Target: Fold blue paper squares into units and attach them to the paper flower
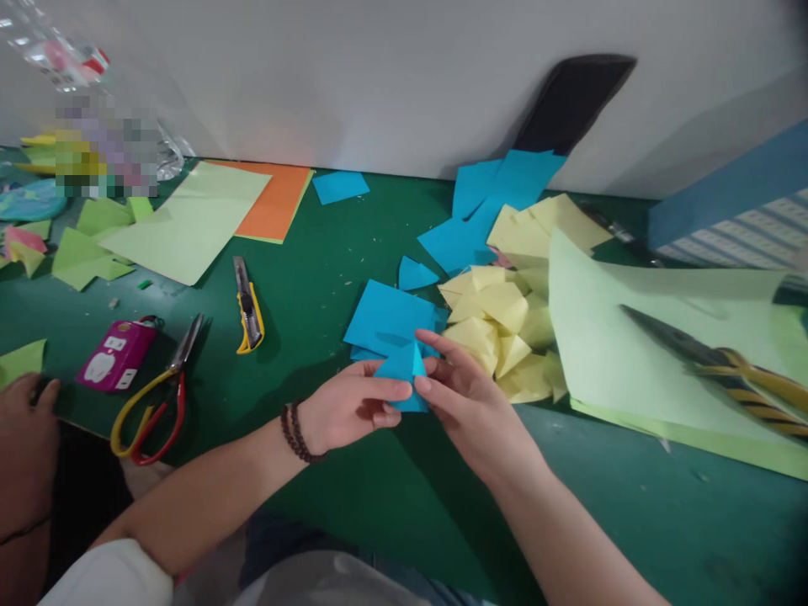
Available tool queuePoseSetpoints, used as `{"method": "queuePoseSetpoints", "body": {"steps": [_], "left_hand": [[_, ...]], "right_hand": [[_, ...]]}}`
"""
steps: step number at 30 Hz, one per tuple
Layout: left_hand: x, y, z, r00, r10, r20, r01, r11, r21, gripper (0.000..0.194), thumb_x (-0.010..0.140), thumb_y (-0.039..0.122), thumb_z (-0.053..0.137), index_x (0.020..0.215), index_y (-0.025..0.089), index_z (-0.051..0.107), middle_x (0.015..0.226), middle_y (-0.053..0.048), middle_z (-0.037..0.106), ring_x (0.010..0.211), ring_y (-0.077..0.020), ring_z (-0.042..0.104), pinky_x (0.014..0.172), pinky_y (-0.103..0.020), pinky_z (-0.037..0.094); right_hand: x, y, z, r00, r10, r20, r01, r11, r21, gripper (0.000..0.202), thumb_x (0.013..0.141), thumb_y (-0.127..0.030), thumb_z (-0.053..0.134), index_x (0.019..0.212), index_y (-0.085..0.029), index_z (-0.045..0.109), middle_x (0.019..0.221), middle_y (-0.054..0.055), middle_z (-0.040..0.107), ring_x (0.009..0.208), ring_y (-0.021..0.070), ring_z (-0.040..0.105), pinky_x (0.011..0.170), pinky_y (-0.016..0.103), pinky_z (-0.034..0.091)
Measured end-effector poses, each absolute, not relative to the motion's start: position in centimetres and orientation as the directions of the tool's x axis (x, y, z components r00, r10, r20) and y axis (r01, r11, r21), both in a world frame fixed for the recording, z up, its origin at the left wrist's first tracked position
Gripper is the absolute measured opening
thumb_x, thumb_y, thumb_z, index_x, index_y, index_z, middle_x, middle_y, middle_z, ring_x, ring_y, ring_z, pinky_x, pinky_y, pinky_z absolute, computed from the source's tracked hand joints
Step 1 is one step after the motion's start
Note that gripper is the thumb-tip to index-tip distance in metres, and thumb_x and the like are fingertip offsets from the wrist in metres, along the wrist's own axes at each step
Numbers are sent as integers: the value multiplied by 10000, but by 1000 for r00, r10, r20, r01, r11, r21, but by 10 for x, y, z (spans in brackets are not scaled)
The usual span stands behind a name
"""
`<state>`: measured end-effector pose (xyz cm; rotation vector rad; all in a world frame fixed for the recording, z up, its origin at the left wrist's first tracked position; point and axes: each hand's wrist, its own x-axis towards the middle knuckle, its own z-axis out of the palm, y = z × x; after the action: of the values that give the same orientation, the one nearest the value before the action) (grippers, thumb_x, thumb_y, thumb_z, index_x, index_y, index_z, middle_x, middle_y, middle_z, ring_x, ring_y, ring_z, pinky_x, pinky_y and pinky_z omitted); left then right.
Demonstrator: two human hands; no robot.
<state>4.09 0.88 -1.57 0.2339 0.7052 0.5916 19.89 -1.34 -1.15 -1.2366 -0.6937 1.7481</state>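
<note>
Where its far edge meets a pale wall, a green table carries the lot. Light green sheets, toward the right edge, bear striped scissors. One pale green sheet, near the far left corner, overlaps an orange sheet. Yellow folded papers: heaped beside the light green sheets. Two hands, near edge, centre: the left hand and right hand, each in a narrow fingertip pinch on one folded blue piece, held just nearer than a stack of blue paper. Red-and-yellow scissors: near edge, left. Yellow cutter, blade exposed: left of the stack. Step in hand, by judgement: shaping a fold. A further crease calls for aligned edges, a steady left pinch and light pressure from the right thumb.
</note>
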Motion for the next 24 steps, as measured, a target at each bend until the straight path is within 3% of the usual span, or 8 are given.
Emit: {"method": "queuePoseSetpoints", "body": {"steps": [7, 12, 17, 24], "left_hand": [[41, 7, -17, 582, 619, -527, -417, 784, 461, 339, 569, 307, 901, 726, 121, 664, 625, 28, 519, 548, -48, 438, 457, -160, 290], [42, 8, -15, 458, 758, -465, -532, 653, 540, 368, 588, 355, 895, 636, 126, 611, 570, 47, 472, 515, -38, 390, 470, -165, 291], [42, 9, -12, 355, 836, -418, -614, 546, 570, 397, 552, 428, 906, 688, 138, 671, 629, 11, 575, 612, -96, 521, 592, -225, 431], [48, 4, -13, 368, 841, -397, -610, 540, 580, 366, 591, 447, 882, 744, 164, 710, 706, -22, 664, 728, -176, 611, 704, -309, 470]], "right_hand": [[197, -14, -12, -145, 876, -460, -343, -480, -807, 660, 648, -366, 851, 1238, -278, 567, 841, -14, 638, 783, 148, 617, 707, 289, 521], [198, -14, -9, -72, 903, -424, -384, -417, -824, 579, 692, -435, 811, 1209, -289, 597, 868, -5, 656, 789, 141, 618, 674, 265, 516], [193, -19, -12, -125, 935, -331, -360, -354, -863, 697, 688, -332, 827, 1310, -336, 511, 971, 8, 690, 900, 183, 653, 814, 358, 547], [178, -26, -20, -1, 979, -204, -285, -196, -938, 743, 675, -289, 834, 1325, -373, 484, 878, -24, 653, 724, 150, 623, 706, 341, 567]]}}
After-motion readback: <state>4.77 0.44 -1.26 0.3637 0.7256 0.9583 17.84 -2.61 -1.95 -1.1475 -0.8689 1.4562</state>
